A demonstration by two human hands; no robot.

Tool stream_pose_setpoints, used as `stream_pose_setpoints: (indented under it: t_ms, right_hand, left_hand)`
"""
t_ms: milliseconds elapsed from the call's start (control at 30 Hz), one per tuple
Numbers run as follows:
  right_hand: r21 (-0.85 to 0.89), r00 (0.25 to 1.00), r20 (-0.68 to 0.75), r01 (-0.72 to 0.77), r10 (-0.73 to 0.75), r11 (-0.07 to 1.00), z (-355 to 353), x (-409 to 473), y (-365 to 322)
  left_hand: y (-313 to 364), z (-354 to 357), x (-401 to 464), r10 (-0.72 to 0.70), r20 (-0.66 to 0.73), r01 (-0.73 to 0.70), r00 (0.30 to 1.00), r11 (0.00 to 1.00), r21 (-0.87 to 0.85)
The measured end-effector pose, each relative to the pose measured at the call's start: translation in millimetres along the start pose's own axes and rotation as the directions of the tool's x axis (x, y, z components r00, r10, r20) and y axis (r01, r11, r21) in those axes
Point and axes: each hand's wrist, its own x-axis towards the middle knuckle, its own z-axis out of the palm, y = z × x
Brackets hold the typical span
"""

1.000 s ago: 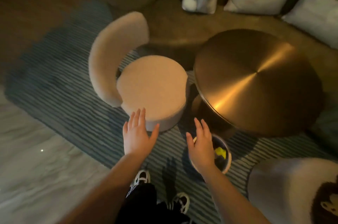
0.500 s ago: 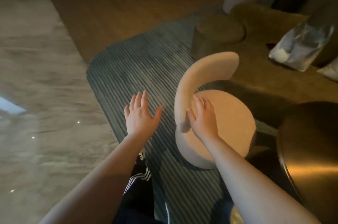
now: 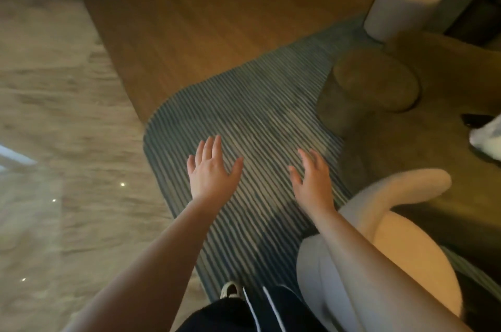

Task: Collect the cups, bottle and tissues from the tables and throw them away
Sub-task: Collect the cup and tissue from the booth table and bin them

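Note:
No cup, bottle or tissue shows in the head view, and no bin either. My left hand point(image 3: 212, 171) is held out flat over the striped rug point(image 3: 260, 120), fingers apart, holding nothing. My right hand point(image 3: 311, 178) is stretched forward beside it, also spread and holding nothing, just left of the cream chair's curved backrest point(image 3: 401, 188). Both forearms reach in from the bottom of the frame.
The cream round chair point(image 3: 406, 255) stands at lower right. A low olive stool point(image 3: 371, 85) and a white cylindrical stool point(image 3: 404, 3) stand at upper right. A white bag point(image 3: 488, 136) lies at the right edge. Wooden floor point(image 3: 203, 20) lies ahead, marble floor point(image 3: 54, 142) to the left.
The view has swung left: the brass table and the bin with yellow waste have left the frame. The chair has slid to the lower right. Both hands stay spread with nothing in them.

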Motion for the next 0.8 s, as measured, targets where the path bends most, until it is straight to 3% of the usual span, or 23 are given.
stream_pose_setpoints:
  t_ms: [233,400,567,800]
  right_hand:
    - [-0.035,0.998,-0.051,-0.034,0.032,0.999,6.5,158.3,-5.0]
    - [-0.048,0.996,-0.081,-0.027,0.023,0.998,9.7,319.9,4.4]
    - [-0.069,0.999,-0.035,-0.002,0.0,0.998,-18.1,493.4,2.0]
    - [-0.066,0.995,-0.078,-0.066,0.061,0.996,-64.1,679.6,9.1]
  left_hand:
    - [14.4,33.4,160.3,0.041,0.025,-0.041,0.999,0.999,0.0]
    - [52.4,61.9,319.5,0.08,0.019,-0.08,0.997,0.996,0.027]
    - [106.6,58.9,495.1,0.093,0.001,-0.093,0.996,0.993,0.072]
    - [175.9,63.5,687.4,0.141,0.021,-0.142,0.99,0.984,0.108]
